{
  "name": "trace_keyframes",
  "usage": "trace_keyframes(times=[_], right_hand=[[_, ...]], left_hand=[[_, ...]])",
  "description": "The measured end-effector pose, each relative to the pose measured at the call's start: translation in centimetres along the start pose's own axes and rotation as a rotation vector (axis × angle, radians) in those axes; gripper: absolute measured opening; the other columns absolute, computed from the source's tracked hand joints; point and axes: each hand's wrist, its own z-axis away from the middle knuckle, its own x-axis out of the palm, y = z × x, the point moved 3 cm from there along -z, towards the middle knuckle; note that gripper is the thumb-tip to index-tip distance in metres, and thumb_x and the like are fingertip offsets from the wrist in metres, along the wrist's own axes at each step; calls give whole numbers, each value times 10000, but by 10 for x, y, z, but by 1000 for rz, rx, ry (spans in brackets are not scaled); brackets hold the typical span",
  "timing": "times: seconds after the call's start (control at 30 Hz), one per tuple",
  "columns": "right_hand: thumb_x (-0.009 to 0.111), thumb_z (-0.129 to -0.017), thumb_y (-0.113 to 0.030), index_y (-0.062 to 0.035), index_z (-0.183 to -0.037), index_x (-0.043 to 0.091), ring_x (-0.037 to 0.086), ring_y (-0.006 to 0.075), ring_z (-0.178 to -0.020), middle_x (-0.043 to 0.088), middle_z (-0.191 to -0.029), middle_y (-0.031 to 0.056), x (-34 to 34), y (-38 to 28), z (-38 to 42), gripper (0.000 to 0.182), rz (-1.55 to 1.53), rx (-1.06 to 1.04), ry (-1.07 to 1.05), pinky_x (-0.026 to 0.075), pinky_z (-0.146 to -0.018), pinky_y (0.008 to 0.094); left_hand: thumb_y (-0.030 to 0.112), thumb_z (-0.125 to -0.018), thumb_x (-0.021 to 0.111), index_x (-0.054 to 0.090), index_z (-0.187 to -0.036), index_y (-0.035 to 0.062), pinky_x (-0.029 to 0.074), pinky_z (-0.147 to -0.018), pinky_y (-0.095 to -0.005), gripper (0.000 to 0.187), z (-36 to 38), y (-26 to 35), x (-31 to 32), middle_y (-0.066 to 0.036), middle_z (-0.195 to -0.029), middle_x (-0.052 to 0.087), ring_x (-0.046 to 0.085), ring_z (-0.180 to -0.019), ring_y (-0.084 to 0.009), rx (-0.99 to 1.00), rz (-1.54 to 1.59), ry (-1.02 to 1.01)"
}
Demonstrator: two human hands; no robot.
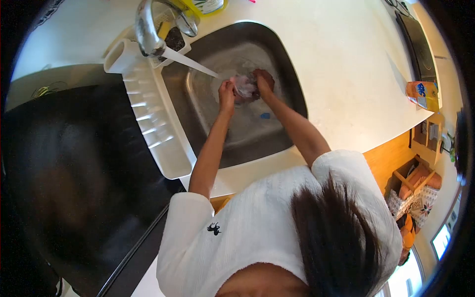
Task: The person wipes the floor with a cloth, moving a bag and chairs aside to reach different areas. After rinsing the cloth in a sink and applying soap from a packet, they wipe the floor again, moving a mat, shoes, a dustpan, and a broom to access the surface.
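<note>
Both of my hands are down in the metal sink [277,49], closed around a pale pink, crumpled wet thing [244,87]. My left hand [227,95] pinches its left edge, right beside the stream of water. On the other side, my right hand [263,81] grips it, fingers curled and partly hidden. From the chrome faucet [147,29] water runs down toward the pink thing and ripples over the sink floor. A small blue piece [265,116] lies in the sink below my right hand.
A white dish rack [143,111] lines the sink's left side, beside a large black surface [74,173]. Behind the faucet stand a sponge caddy [174,42] and a yellow bottle [207,6]. An orange pack [422,95] sits at the white counter's [346,64] right edge.
</note>
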Motion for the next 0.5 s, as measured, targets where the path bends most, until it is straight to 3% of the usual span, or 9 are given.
trace_keyframes(times=[0.07, 0.1, 0.17, 0.23, 0.33, 0.4, 0.5], right_hand=[[516, -832, -321, -17, -944, 622, 573, 259, -943, 621, -994, 127, 12, 6, 11, 341, -151, 119, 123, 428, -817, 363], [513, -840, -352, -22, -954, 614, 568, 279, -957, 614, -999, 140, 22, 10, 21, 364, -229, 183, 184, 430, -816, 381], [519, -846, -382, -10, -892, 600, 563, 290, -947, 598, -969, 189, 50, 8, 54, 384, 67, -128, 57, 431, -778, 401], [532, -834, -430, 2, -804, 586, 575, 310, -862, 584, -868, 233, 64, -14, 117, 436, -62, -683, 248, 430, -743, 416], [543, -817, -471, -2, -769, 605, 586, 326, -792, 568, -762, 234, 66, -2, 85, 476, 237, -349, -237, 432, -716, 420], [519, -853, -423, -7, -782, 632, 548, 289, -448, 562, -541, 150, 63, -4, 31, 437, 538, -345, -165, 448, -572, 436], [509, -852, -396, -40, -858, 649, 576, 302, -756, 592, -811, 175, 46, -28, -42, 382, 921, -971, -170, 427, -705, 459]], left_hand=[[396, -894, 507, 584, -939, 55, 428, -704, -323, 353, -2, 7, 0, -6, -781, 543, 506, -783, -164, -17, 453, 0], [393, -892, 512, 581, -961, 56, 434, -713, -318, 351, -2, 7, 1, -14, -796, 548, 512, -773, -173, -38, 414, 6], [386, -887, 524, 575, -1006, 56, 446, -731, -307, 354, -1, 4, 3, -30, -826, 556, 525, -751, -190, -87, 329, 16], [396, -882, 526, 561, -1026, 47, 458, -719, -315, 380, 6, 0, 1, -41, -867, 560, 538, -776, -199, -146, 257, 4], [412, -874, 530, 540, -1055, 32, 477, -700, -327, 422, 14, 1, 4, -58, -929, 565, 558, -812, -212, -247, 280, -3], [423, -869, 533, 526, -1075, 22, 489, -688, -335, 451, 19, 8, 4, -69, -971, 569, 571, -836, -221, -292, 320, 9], [431, -866, 533, 519, -1082, 14, 505, -677, -346, 470, 2, -3, -13, -83, -1017, 573, 583, -876, -229, -278, 471, 39]])
